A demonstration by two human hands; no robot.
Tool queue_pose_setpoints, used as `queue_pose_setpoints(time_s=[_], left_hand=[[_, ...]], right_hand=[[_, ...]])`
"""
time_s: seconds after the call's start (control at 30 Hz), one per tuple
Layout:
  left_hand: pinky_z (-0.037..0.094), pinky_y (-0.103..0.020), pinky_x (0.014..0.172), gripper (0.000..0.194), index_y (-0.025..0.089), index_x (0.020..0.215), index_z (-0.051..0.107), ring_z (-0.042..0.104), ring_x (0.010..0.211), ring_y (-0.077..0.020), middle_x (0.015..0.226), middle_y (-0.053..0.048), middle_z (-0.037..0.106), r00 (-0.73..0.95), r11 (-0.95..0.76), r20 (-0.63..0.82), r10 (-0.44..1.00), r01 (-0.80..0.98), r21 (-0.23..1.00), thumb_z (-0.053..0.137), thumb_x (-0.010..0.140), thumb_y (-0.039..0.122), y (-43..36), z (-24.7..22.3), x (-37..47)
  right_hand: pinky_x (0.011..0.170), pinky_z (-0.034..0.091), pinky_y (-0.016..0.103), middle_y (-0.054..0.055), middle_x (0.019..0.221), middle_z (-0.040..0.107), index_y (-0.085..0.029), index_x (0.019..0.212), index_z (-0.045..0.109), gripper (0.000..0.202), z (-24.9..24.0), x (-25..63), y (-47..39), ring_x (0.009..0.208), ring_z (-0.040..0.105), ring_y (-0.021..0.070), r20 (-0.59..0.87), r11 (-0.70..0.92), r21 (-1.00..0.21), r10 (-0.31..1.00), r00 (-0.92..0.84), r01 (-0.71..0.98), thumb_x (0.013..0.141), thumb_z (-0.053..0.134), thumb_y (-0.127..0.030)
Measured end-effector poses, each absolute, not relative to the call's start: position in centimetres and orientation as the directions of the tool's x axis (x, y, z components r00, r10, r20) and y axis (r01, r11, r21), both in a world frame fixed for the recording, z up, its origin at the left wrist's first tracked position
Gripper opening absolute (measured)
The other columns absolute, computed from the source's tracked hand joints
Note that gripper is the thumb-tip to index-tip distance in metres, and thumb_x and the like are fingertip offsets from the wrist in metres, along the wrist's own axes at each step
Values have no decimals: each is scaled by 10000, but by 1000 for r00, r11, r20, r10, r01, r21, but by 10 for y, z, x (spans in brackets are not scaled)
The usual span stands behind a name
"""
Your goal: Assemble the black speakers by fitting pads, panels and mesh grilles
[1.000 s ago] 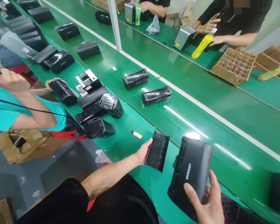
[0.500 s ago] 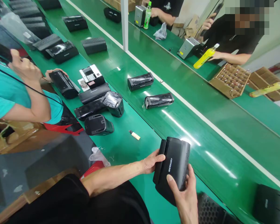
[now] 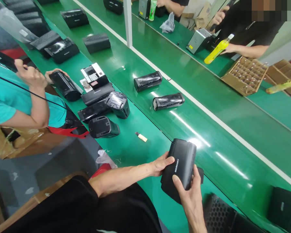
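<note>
A black speaker housing (image 3: pixel 178 168) printed "MERKURY" is held tilted between my two hands above the green bench. My left hand (image 3: pixel 163 163) grips its left side, thumb lying on the front face. Round its lower right side is my right hand (image 3: pixel 190 189), thumb also pressed on the front. A black flap or panel (image 3: pixel 200 175) sticks out behind the housing, beyond my right fingers; most of it is hidden. Below my right hand lies a black part with a honeycomb pattern (image 3: pixel 219 215). A small cream-handled tool with a dark tip (image 3: pixel 141 137) rests on the bench.
Several black housings (image 3: pixel 104 127) stand on the bench to the left, near a white-and-black part (image 3: pixel 93 75). Two glossy black units (image 3: pixel 168 101) lie on the green belt (image 3: pixel 196 119). A co-worker in a turquoise shirt (image 3: pixel 29 94) sits left. A white post (image 3: pixel 128 24) rises behind.
The black flap showed at the housing's left side before; it now shows at the right, behind my right hand. The housing has turned slightly, and both hands keep hold of it.
</note>
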State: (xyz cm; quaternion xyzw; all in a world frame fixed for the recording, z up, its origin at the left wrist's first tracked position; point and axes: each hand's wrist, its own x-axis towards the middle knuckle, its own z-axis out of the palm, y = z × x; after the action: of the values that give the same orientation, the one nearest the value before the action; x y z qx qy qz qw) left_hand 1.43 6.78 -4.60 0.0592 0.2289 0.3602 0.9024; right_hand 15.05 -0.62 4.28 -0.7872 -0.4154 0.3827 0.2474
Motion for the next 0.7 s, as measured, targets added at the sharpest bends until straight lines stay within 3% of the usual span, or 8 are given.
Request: queue_pose_setpoints(time_s=[0.2, 0.3, 0.4, 0.53, 0.7], left_hand=[[549, -401, 912, 980, 193, 1345, 617, 732, 967, -250, 1148, -132, 746, 627, 769, -456, 632, -582, 264, 1010, 551, 613, 73, -43, 17], [550, -402, 898, 989, 196, 1327, 594, 723, 939, -234, 1143, -121, 734, 564, 750, -513, 647, -591, 297, 1029, 527, 581, 77, -40, 19], [555, -423, 893, 1034, 203, 1324, 547, 715, 924, -234, 1127, -107, 722, 501, 727, -552, 667, -600, 333, 1044, 491, 559, 81, -36, 20], [547, -473, 957, 1029, 200, 1327, 525, 711, 962, -253, 1129, -102, 711, 486, 730, -562, 669, -569, 378, 1028, 512, 578, 86, -31, 20], [511, -527, 1073, 1035, 194, 1375, 502, 694, 1109, -290, 1270, -139, 673, 433, 727, -592, 680, -499, 471, 1013, 555, 563, 82, -29, 21]], right_hand=[[1081, 512, 545, 163, 1523, 578, -252, 1704, 237, 1192, 51, 148, 10, 1301, 628, 396, -519, -628, -709, 772, 366, 321, 745, 802, -677], [1130, 476, 543, 148, 1637, 469, -263, 1701, 263, 1167, 47, 153, 9, 1376, 568, 396, -501, -599, -719, 798, 336, 353, 748, 795, -678], [1157, 445, 558, 164, 1696, 366, -232, 1693, 284, 1259, 42, 148, -5, 1447, 480, 429, -427, -563, -709, 822, 377, 424, 663, 841, -696], [1119, 470, 556, 183, 1632, 438, -243, 1691, 271, 1344, 39, 128, -22, 1416, 501, 442, -356, -576, -683, 799, 484, 449, 585, 911, -662], [1078, 490, 547, 155, 1603, 486, -249, 1657, 353, 1197, 40, 117, -22, 1384, 527, 424, -355, -577, -714, 787, 505, 396, 654, 871, -650]])
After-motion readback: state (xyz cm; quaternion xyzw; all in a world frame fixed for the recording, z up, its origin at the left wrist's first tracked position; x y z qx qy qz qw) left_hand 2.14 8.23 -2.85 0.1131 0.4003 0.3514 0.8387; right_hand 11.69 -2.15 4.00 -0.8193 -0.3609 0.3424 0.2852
